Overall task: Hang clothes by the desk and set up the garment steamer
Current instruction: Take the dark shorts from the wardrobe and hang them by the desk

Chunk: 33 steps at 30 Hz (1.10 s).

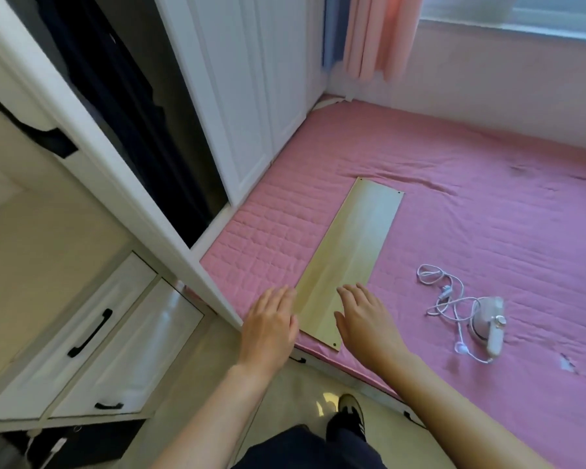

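A long pale wooden board (351, 252) lies flat on the pink quilted bed (487, 214), its near end at the bed's front edge. My left hand (269, 324) hovers with straight fingers at the board's near left edge. My right hand (364, 316) is flat over the board's near right corner. Neither hand holds anything. A small white garment steamer (487, 324) lies on the bed to the right, with its white cord (444, 292) loosely coiled beside it. Dark clothes (126, 106) hang inside the open wardrobe at the upper left.
White wardrobe doors (251, 96) stand behind the bed's left side. White drawers with black handles (92, 330) are at the lower left. Pink curtains (376, 32) hang by the window. My shoe (351, 414) is on the beige floor beside the bed.
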### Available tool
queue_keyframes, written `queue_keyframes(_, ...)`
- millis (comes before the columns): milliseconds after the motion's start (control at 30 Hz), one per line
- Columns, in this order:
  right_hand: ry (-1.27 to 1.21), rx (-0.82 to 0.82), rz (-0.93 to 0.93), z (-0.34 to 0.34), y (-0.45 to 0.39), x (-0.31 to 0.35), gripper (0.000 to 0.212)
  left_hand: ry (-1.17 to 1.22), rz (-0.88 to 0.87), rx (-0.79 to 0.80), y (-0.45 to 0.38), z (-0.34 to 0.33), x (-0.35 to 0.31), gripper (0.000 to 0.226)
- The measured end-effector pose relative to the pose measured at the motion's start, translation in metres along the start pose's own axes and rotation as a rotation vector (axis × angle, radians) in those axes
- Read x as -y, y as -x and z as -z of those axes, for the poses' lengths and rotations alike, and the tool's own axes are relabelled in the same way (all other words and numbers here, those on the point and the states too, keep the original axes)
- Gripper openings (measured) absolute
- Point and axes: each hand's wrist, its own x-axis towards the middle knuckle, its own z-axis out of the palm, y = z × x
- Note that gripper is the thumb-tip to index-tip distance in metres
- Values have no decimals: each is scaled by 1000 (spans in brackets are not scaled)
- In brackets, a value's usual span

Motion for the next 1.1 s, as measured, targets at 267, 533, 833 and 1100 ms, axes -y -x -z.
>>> queue_keyframes(267, 48, -6, 272, 34, -92, -39, 44, -3, 242, -106, -61, 5, -15, 48)
queue_keyframes(533, 84, -22, 508, 72, -175, -52, 44, -49, 458, -236, -113, 26, -19, 40)
queue_keyframes(833, 60, -105, 643, 114, -249, -25, 43, -91, 553, -443, -172, 80, 7, 31)
queue_keyframes(1100, 16, -200, 738, 158, -312, 21, 38, -99, 644, -625, -231, 152, 57, 35)
